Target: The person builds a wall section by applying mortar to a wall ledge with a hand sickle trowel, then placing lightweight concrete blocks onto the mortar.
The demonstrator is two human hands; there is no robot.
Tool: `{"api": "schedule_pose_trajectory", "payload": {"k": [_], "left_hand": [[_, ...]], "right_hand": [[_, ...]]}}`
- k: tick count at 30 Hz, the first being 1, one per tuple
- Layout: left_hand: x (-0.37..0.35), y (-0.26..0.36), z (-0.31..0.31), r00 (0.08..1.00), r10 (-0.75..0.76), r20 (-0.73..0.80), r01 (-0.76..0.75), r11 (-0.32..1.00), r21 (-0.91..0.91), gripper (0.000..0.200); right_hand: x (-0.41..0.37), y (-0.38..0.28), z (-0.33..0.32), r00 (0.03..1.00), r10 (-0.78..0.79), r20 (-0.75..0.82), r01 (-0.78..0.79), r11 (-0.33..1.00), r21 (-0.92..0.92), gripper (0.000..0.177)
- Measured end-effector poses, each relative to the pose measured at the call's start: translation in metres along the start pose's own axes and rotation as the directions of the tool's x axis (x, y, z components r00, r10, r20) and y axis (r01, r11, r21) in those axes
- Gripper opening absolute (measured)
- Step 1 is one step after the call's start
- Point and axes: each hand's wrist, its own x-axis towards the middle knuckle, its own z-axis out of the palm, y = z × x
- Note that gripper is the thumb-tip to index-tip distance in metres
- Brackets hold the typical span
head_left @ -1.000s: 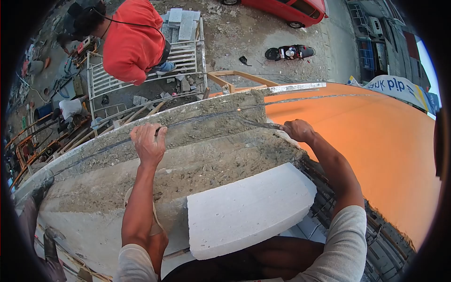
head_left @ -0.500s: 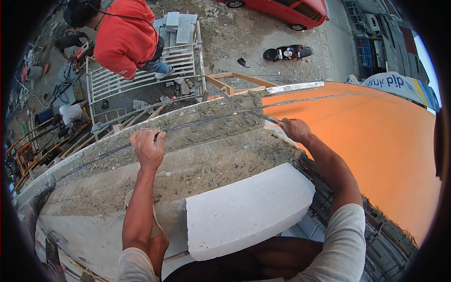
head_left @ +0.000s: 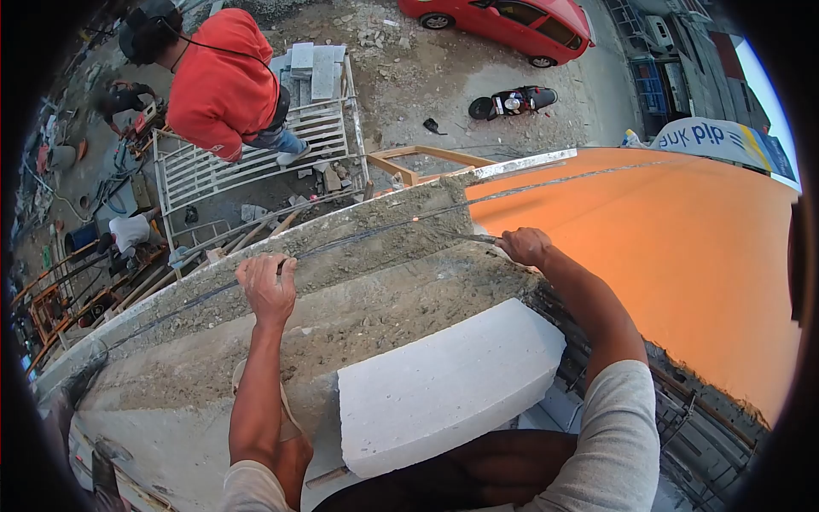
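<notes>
My left hand is closed around the dark cable that runs along the mortar-covered ledge. In my right hand is a thin dark metal bar, its far end over the rough mortar beside the orange wall; its exact kind does not show. A white concrete block lies in front of my body, below the rough cement strip and between my forearms.
Beyond the ledge the ground drops well below. A person in a red top stands by a white metal grille. A wooden frame touches the ledge's outer edge. Exposed rebar lies at my right. A motorcycle and red car are below.
The bar in my right hand has swung down from over the cable and lies nearer the mortar, pointing left. My left hand keeps its place on the cable. The view has shifted slightly.
</notes>
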Motion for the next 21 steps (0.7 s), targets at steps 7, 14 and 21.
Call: {"api": "schedule_pose_trajectory", "payload": {"k": [7,14,21], "left_hand": [[0.000,-0.001,0.004,0.999,-0.049,0.016,0.050,0.999,-0.016,0.017],[-0.003,0.002,0.001,1.000,-0.001,-0.006,0.001,1.000,-0.008,0.017],[0.000,-0.003,0.005,1.000,-0.022,0.013,0.022,1.000,0.003,0.016]], "right_hand": [[0.006,-0.010,-0.035,0.993,-0.110,0.039,0.113,0.988,-0.104,0.046],[0.018,0.026,0.010,0.987,-0.119,0.104,0.145,0.944,-0.295,0.047],[0.007,0.012,-0.033,0.982,-0.186,0.041,0.190,0.955,-0.226,0.045]]}}
